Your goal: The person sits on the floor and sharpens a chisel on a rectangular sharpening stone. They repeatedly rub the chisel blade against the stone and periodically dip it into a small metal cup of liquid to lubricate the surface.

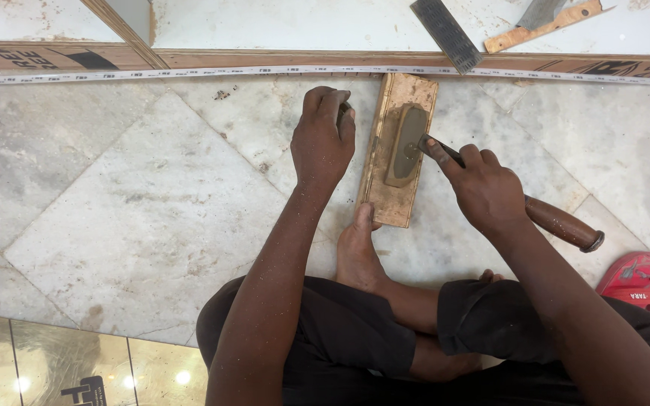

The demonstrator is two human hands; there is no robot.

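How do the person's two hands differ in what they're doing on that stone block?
The right hand grips a chisel with a brown wooden handle, its blade laid on the dark sharpening stone; the left hand closes on a small dark object beside the wooden block, not on it. The right hand slants in from the side; the left points straight ahead. Both are dusty and lie low over the marble floor.

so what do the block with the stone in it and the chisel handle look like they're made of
Block: looks like bare, unfinished wood, pale tan with worn edges. The inset stone is dull grey-green, likely a sharpening stone. Chisel handle: seemingly turned wood, glossy reddish-brown, with a dark, probably metal ring at its end.
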